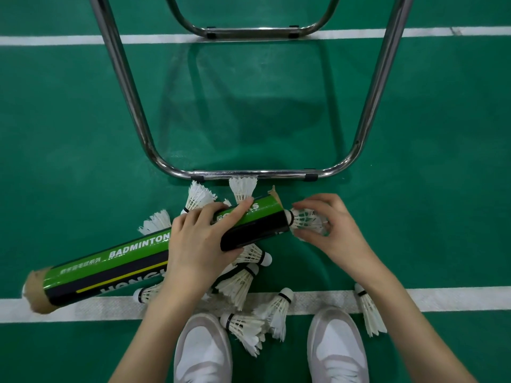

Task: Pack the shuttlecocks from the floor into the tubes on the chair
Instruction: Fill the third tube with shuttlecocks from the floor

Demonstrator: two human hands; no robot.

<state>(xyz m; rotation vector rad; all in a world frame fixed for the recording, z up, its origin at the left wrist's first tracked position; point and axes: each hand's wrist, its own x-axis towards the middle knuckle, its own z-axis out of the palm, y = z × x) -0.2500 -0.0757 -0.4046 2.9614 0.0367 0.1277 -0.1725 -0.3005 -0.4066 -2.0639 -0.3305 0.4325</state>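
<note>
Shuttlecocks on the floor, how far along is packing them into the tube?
Nothing visibly finished: the tube's contents cannot be seen. In hand: the left hand grips the green badminton tube, and the right hand holds a shuttlecock cork-first at its open end. Left: a pile of loose shuttlecocks between the chair frame and the shoes, plus one stray shuttlecock on the right.

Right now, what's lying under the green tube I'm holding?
Under the green tube, loose shuttlecocks lie heaped on the green floor, some poking out along both sides. The tube and the left hand gripping it cover part of the heap, so its full extent is hidden.
</note>
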